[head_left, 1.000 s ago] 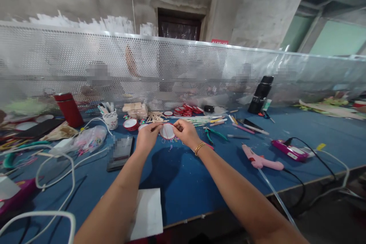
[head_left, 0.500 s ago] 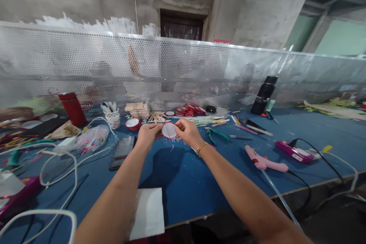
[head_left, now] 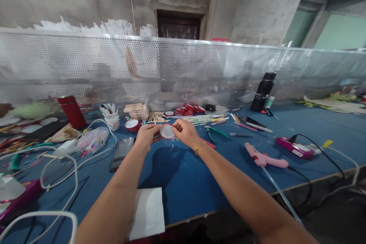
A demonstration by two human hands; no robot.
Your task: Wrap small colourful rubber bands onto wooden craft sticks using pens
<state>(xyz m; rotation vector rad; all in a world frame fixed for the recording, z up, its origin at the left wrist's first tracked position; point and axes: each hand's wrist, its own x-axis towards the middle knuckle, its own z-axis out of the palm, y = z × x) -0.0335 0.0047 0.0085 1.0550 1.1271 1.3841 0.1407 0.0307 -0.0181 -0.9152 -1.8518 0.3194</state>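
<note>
A small round white disc with a red rim [head_left: 167, 131] is held up above the blue table between both hands. My left hand [head_left: 147, 136] pinches its left edge, fingers closed. On the opposite side, my right hand [head_left: 185, 132] grips the rim between thumb and fingers, with a gold bracelet at the wrist. Tiny coloured pieces lie on the table just beyond and below the disc. A stack of similar red-rimmed discs [head_left: 132, 124] stands to the left of my left hand, and a pile of red rings or discs [head_left: 188, 110] lies behind the hands.
On the blue table [head_left: 188, 183] are a dark phone [head_left: 122, 153], pen cup [head_left: 111, 119], red bottle [head_left: 72, 112], green pliers [head_left: 214, 133], pink glue gun [head_left: 264, 159] and black bottle [head_left: 263, 92]. White cables loop at left. A perforated metal screen [head_left: 177, 72] stands behind.
The disc has moved slightly left and tilted a little between the hands. The camera view has shifted slightly. Both hands keep their hold.
</note>
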